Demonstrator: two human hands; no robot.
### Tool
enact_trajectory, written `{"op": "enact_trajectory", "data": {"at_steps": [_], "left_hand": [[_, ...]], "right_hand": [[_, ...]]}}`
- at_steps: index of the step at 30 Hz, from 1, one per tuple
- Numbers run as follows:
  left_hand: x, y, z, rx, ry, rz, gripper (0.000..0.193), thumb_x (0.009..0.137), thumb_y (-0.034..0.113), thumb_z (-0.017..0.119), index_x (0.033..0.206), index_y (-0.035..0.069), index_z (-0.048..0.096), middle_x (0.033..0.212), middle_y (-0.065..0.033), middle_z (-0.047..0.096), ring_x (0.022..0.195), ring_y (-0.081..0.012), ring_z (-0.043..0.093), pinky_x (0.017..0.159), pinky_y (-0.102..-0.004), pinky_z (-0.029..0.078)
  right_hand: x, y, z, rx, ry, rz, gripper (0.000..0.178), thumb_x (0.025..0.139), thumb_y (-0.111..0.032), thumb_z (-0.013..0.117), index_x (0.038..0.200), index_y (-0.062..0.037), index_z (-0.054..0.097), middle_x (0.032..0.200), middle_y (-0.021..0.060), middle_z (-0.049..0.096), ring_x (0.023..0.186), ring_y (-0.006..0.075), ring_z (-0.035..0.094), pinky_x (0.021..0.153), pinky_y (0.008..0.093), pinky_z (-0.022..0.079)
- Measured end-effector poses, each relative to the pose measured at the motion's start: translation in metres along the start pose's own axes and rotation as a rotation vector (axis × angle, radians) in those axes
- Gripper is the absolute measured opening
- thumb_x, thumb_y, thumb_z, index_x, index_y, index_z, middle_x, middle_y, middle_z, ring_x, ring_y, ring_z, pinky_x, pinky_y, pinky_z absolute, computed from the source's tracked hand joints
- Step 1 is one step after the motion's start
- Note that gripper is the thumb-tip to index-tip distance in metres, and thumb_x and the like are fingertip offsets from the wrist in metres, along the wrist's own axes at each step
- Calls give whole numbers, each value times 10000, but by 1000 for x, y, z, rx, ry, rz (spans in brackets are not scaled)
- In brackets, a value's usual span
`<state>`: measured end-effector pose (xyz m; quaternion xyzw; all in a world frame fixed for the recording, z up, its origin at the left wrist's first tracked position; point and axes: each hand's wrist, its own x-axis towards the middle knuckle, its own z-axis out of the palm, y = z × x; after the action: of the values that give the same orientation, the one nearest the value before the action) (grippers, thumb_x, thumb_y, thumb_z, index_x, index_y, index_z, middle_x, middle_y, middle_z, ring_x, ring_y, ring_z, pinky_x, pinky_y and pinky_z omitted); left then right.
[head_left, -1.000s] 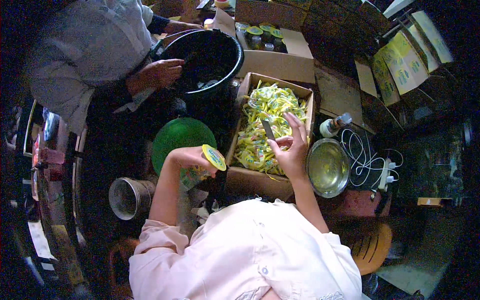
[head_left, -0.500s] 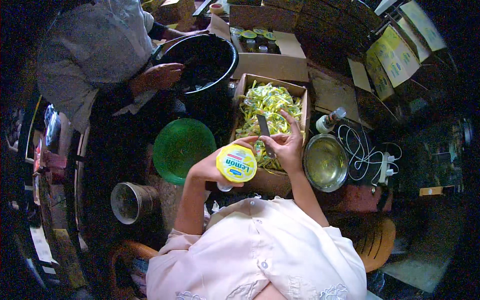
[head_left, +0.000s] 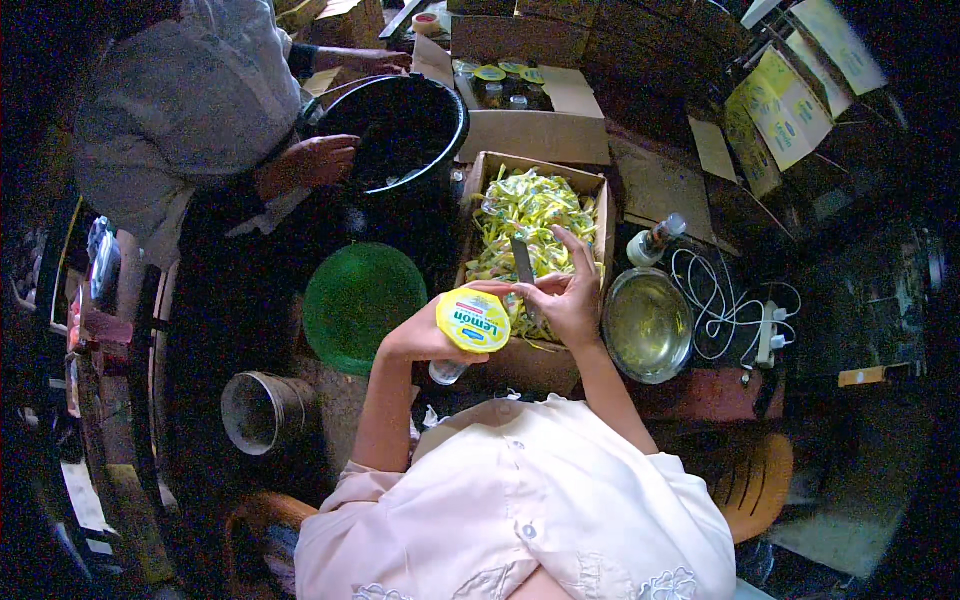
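Note:
My left hand (head_left: 408,337) is closed around a small clear container (head_left: 449,371) whose round yellow-and-white lid (head_left: 473,321) faces up toward me. Between the thumb and fingers of my right hand (head_left: 572,308) is a flat, dark metal blade (head_left: 522,262), pointing up and away. The fingertips of both hands come close together just past the lid's upper right edge; whether the blade touches the lid I cannot tell. Beyond them stands a cardboard box (head_left: 603,228), filled with thin yellow-green strips of trimmings (head_left: 535,205).
A green basin (head_left: 363,308) and a grey bucket (head_left: 250,415) lie left; a metal bowl (head_left: 648,325), a bottle (head_left: 655,240) and a white cable with power strip (head_left: 771,335) right. A co-worker's hand (head_left: 318,163) rests by a black tub (head_left: 462,120). Behind is an open carton (head_left: 535,135) of lidded containers.
The container in my left hand has tilted, so more of its clear body shows below the lid. My right hand stays beside it with the blade, having shifted only slightly.

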<state>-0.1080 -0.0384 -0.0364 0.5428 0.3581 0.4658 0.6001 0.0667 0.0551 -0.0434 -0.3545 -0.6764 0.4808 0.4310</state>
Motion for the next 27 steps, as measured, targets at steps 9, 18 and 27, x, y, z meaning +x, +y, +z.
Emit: {"op": "enact_trajectory", "data": {"at_steps": [9, 18, 27], "left_hand": [[-37, -14, -25, 247, -113, -345, 535, 520, 144, 758, 1000, 12, 563, 953, -75, 596, 948, -171, 537, 948, -317, 344], [-33, -39, -4, 1108, -371, -388, 652, 475, 300, 736, 1005, -9, 515, 1234, -286, 334, 871, -337, 574, 769, -405, 473], [-37, -46, 49, 1676, -467, -788, 938, 425, 374, 773, 1200, 4, 396, 1285, -311, 273, 704, -247, 630, 541, -331, 508]], "right_hand": [[-4, -3, -14, -170, 93, -40, 738, 549, 8, 752, 1196, -86, 410, 1224, 104, 387, 929, 192, 542, 615, 241, 529], [-16, -3, -26, -171, 102, -62, 715, 579, 48, 726, 1206, -57, 399, 1213, 93, 388, 754, 122, 575, 605, 228, 512], [-29, -12, -58, -169, 68, -71, 723, 559, 33, 740, 1195, -71, 411, 1206, 85, 399, 788, 135, 569, 588, 221, 514]]}}
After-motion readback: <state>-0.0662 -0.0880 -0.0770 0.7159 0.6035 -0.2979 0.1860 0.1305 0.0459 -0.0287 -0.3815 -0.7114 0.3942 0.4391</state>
